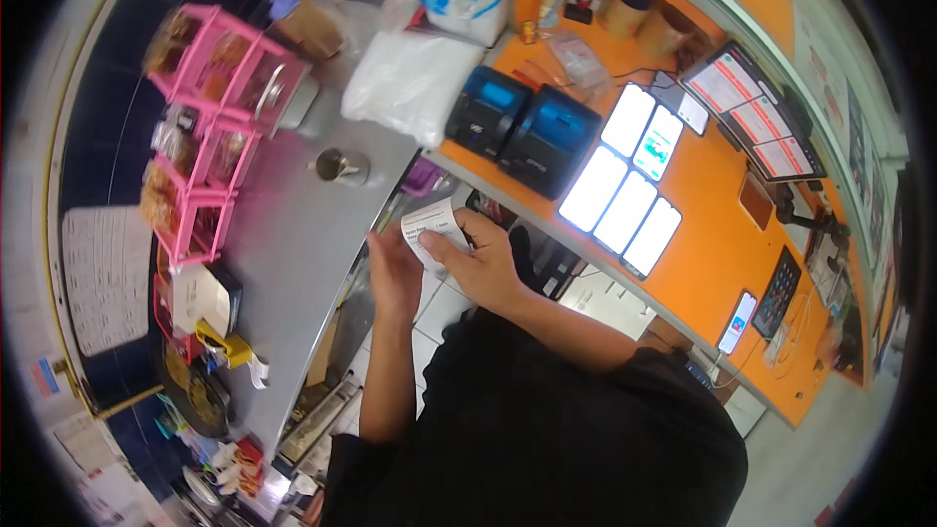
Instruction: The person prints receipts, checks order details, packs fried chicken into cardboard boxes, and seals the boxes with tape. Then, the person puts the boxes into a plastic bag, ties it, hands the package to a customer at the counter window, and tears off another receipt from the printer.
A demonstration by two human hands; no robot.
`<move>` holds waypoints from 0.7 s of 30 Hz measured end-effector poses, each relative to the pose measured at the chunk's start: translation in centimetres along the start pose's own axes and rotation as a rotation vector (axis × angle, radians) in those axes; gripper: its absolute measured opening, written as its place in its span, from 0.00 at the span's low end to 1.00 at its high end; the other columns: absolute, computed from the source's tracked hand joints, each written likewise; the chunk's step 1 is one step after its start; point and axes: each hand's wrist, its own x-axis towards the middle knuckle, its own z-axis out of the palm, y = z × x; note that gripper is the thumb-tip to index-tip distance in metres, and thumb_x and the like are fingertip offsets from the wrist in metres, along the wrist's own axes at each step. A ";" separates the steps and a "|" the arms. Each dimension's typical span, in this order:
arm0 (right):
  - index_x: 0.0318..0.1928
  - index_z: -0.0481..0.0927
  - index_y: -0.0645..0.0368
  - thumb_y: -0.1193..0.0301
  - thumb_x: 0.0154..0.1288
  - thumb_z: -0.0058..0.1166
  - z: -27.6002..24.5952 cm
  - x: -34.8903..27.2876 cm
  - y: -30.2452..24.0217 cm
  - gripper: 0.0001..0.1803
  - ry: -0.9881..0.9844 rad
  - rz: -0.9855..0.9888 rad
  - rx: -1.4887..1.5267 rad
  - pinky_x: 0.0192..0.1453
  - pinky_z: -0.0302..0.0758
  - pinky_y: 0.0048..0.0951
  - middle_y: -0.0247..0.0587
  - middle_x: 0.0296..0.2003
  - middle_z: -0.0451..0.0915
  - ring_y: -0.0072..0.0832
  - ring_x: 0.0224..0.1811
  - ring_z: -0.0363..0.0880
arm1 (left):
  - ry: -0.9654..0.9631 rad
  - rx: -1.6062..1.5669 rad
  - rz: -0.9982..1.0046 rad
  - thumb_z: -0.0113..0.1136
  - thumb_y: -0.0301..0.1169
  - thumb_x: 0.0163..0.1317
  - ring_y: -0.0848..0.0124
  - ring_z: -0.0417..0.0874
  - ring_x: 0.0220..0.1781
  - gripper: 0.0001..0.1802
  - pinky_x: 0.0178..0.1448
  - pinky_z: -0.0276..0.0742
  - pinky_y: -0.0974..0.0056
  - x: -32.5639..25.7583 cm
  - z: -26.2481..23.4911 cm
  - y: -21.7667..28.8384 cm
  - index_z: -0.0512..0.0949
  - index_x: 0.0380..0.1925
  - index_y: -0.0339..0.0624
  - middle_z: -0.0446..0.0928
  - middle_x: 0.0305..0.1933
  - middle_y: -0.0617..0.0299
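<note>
A small printed paper receipt (pixel 441 222) is pinched in my right hand (pixel 485 268), its thumb lying across the front of the paper. My left hand (pixel 393 278) is raised close beside the receipt's left edge with its fingers stretched out. Whether those fingers touch the paper I cannot tell. Both hands are above the gap between a steel counter and an orange desk. Two black receipt printers (pixel 549 143) stand at the desk's near left corner, just beyond my right hand.
On the orange desk (pixel 698 263) lie several lit phones (pixel 625 117), a tablet (pixel 777 293) and a monitor (pixel 756 112). The steel counter (pixel 293 224) at left holds a metal cup (pixel 342 166), pink racks (pixel 220 132) of packets and white plastic bags (pixel 410 88).
</note>
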 end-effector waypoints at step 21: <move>0.67 0.69 0.61 0.62 0.80 0.44 50.2 -41.9 14.0 0.23 -1.431 1.091 0.178 0.61 0.79 0.51 0.61 0.60 0.76 0.49 0.58 0.80 | 1.059 -0.180 0.512 0.63 0.33 0.71 0.82 0.79 0.37 0.12 0.41 0.75 0.72 -57.4 -32.9 1.4 0.79 0.45 0.34 0.83 0.37 0.65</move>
